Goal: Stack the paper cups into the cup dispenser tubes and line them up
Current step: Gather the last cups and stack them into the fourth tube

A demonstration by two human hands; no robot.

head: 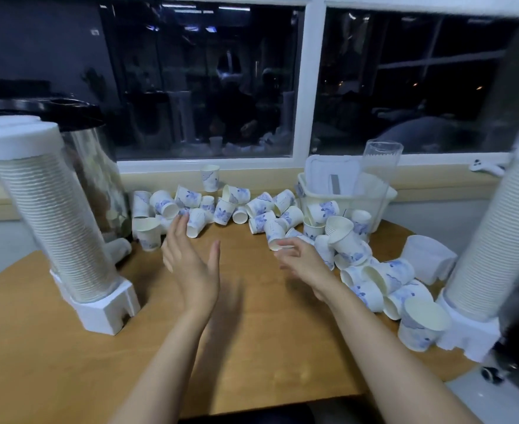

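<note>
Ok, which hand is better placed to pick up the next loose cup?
Probably the right. The right hand has its fingers curled at the rim of a tipped cup. The left hand is open with straight fingers beside the back cups, gripping none.

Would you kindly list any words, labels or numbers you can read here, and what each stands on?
No text is legible.
paper cups: blue pattern only, no words readable.
wall sign: too small and blurred.
grey strip in the basket: blurred, unreadable.
</note>
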